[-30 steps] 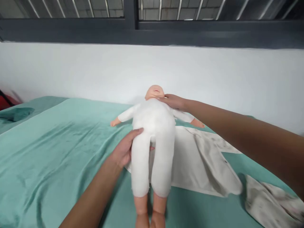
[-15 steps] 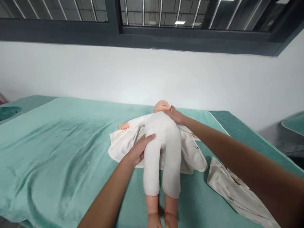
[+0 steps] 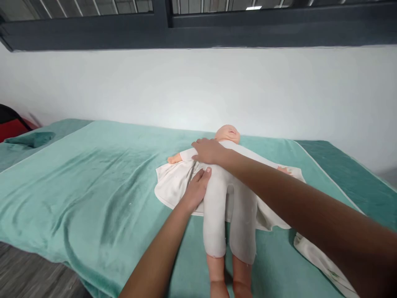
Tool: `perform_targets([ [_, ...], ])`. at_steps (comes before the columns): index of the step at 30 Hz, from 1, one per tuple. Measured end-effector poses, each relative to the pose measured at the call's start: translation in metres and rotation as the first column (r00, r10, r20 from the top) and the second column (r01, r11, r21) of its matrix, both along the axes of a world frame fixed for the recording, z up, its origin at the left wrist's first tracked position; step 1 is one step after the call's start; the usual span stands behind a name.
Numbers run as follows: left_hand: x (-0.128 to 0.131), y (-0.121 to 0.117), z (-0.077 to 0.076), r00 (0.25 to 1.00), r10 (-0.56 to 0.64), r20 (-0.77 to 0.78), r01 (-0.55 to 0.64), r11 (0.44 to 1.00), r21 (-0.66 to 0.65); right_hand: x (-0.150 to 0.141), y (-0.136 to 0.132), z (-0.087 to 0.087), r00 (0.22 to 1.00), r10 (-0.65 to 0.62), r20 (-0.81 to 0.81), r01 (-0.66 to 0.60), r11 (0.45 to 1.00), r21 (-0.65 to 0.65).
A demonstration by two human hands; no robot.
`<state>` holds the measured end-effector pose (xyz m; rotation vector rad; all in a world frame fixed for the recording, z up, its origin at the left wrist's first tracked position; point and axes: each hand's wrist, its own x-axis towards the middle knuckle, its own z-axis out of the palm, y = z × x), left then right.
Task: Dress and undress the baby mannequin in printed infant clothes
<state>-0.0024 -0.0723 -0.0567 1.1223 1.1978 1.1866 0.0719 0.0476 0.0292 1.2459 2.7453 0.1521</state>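
Note:
A baby doll with a white cloth body lies on its back, head toward the wall and legs toward me. Under it is a spread white baby garment, reaching out on both sides. My left hand grips the doll's hip at the left, thumb on top and some fingers hidden. Across the doll's chest reaches my right hand, its fingers apart and resting near the doll's shoulder and upper arm on the left. My right forearm covers part of the doll's torso.
A green plush cover lies over the bed. Folded white patterned cloth lies at the right, partly behind my right arm. A white wall and dark window frame stand behind. A red and black object is at far left.
My right hand has moved left from the doll's right-hand shoulder across its chest. My left hand stays at the hip. The view has shifted, so the doll appears further right.

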Motion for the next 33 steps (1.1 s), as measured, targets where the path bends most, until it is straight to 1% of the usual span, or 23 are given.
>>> perform_targets([
  [2,-0.002,-0.001,0.001,0.987,0.051,-0.150,-0.039,0.996,0.080,-0.019,0.006,-0.013,0.999,-0.001,0.037,0.003,0.999,-0.047],
  [4,-0.005,-0.001,0.001,0.967,0.084,-0.240,-0.046,0.986,0.161,-0.027,0.011,-0.019,0.999,-0.007,0.043,0.009,0.999,-0.052],
  [6,-0.008,0.001,0.000,0.938,0.146,-0.314,-0.067,0.966,0.249,-0.025,0.014,-0.018,0.999,-0.012,0.035,0.013,0.999,-0.039],
  [8,-0.012,0.007,-0.002,0.880,0.242,-0.408,-0.102,0.937,0.334,-0.017,0.013,-0.013,1.000,-0.012,0.014,0.013,1.000,-0.012],
  [9,-0.015,0.011,-0.004,0.832,0.299,-0.468,-0.119,0.919,0.376,-0.012,0.012,-0.010,1.000,-0.011,-0.008,0.011,1.000,0.002],
  [10,-0.020,0.016,-0.005,0.767,0.357,-0.533,-0.133,0.901,0.412,-0.006,0.011,-0.006,0.999,-0.012,-0.040,0.012,1.000,0.015],
  [12,-0.031,0.029,-0.008,0.606,0.446,-0.659,-0.159,0.879,0.449,0.006,0.007,0.000,0.993,-0.020,-0.114,0.023,0.999,0.026],
  [14,-0.043,0.043,-0.012,0.461,0.462,-0.758,-0.196,0.886,0.421,0.015,0.004,0.002,0.988,-0.031,-0.152,0.035,0.999,0.025],
  [15,-0.050,0.049,-0.014,0.420,0.452,-0.787,-0.211,0.892,0.400,0.019,0.003,0.002,0.989,-0.029,-0.144,0.033,0.999,0.026],
  [16,-0.056,0.055,-0.016,0.400,0.448,-0.800,-0.218,0.894,0.391,0.021,0.001,0.002,0.992,-0.018,-0.128,0.022,0.999,0.031],
  [18,-0.066,0.062,-0.020,0.399,0.472,-0.786,-0.212,0.881,0.422,0.024,-0.001,0.000,0.994,0.013,-0.104,-0.009,0.999,0.045],
  [19,-0.069,0.064,-0.021,0.409,0.502,-0.762,-0.213,0.864,0.456,0.024,-0.002,-0.001,0.994,0.022,-0.103,-0.017,0.999,0.050],
  [20,-0.071,0.064,-0.022,0.424,0.540,-0.727,-0.231,0.840,0.490,0.025,-0.003,-0.001,0.994,0.024,-0.108,-0.018,0.998,0.052],
  [22,-0.073,0.062,-0.021,0.481,0.609,-0.630,-0.315,0.791,0.524,0.026,-0.005,-0.002,0.993,0.012,-0.120,-0.006,0.999,0.048],
  [24,-0.072,0.058,-0.019,0.567,0.648,-0.509,-0.424,0.759,0.494,0.027,-0.007,-0.001,0.993,0.017,-0.116,-0.011,0.999,0.050],
  [26,-0.072,0.056,-0.017,0.656,0.652,-0.381,-0.494,0.752,0.436,0.029,-0.009,-0.001,0.994,0.036,-0.101,-0.030,0.998,0.060],
  [28,-0.073,0.055,-0.015,0.719,0.647,-0.255,-0.541,0.751,0.379,0.031,-0.012,0.000,0.995,0.039,-0.086,-0.034,0.998,0.057],
  [30,-0.075,0.056,-0.015,0.747,0.648,-0.148,-0.584,0.746,0.321,0.034,-0.013,0.000,0.997,0.028,-0.075,-0.025,0.999,0.044],
  [33,-0.076,0.057,-0.017,0.740,0.669,-0.064,-0.626,0.721,0.296,0.037,-0.013,-0.002,0.999,0.016,-0.033,-0.015,1.000,0.027],
])
